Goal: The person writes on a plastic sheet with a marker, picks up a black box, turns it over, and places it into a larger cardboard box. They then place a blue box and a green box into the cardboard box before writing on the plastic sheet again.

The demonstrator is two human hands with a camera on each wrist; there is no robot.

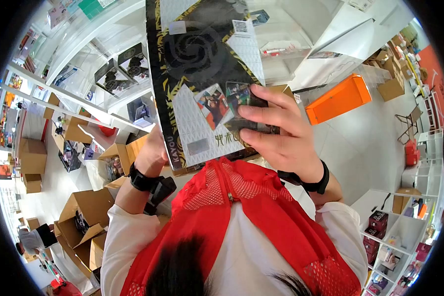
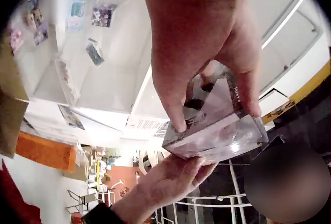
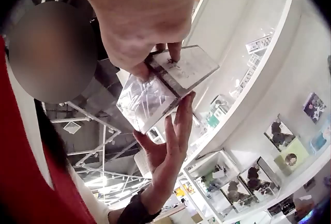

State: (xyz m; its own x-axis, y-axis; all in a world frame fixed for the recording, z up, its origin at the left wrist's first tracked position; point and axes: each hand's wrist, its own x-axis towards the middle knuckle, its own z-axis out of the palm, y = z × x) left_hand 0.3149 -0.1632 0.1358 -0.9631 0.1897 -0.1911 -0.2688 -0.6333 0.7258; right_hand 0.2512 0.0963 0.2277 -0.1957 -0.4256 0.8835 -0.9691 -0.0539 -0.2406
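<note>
Two hands hold one wrapped box [image 1: 202, 84] before shelves [image 1: 84, 79]: the right hand [image 1: 281, 133] clasps its front, the left hand [image 1: 153, 150] pinches its edge.

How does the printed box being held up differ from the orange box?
The printed box is black, white and gold with pictures; the orange box is one plain colour. The printed box is held up by the left hand and right hand; the orange box lies on the floor, untouched. Both are rectangular.
</note>
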